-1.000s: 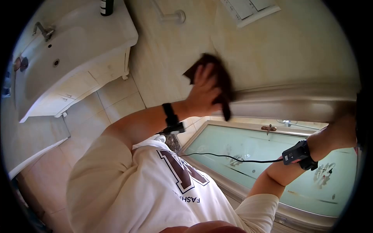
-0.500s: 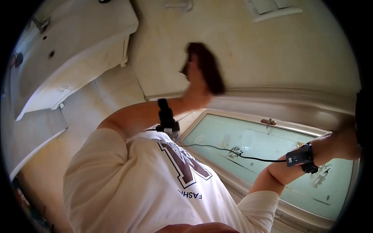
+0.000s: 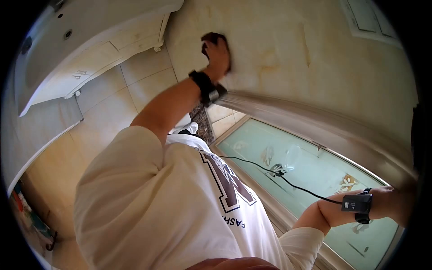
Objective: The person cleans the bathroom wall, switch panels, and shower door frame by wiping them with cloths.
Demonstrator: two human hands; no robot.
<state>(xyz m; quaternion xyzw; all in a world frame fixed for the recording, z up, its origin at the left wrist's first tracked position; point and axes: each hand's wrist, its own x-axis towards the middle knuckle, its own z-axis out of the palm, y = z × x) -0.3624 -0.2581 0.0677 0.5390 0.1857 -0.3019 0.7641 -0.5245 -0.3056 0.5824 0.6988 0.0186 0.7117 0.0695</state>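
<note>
My left hand (image 3: 218,56) is closed on a dark brown cloth (image 3: 211,38) and presses it against the cream marbled wall (image 3: 279,58). Part of the cloth is covered by my fingers. A black strap with a small device (image 3: 210,92) sits on my left wrist. At the far right edge my right hand (image 3: 402,200) is in shadow beside the metal frame. Its fingers are hidden, so what it grips, if anything, does not show. A black device (image 3: 357,203) with a cable is strapped to that wrist.
A white sink (image 3: 108,20) above a cabinet (image 3: 94,67) stands at the upper left. A metal frame (image 3: 306,118) runs along the wall's edge, beside a frosted glass panel (image 3: 288,157). A white-framed fixture (image 3: 371,20) is at the upper right. Tiled floor (image 3: 108,108) lies left.
My left hand has moved the cloth left and slightly up on the wall. The whole view has shifted a little. My right arm appears slightly lower in the picture.
</note>
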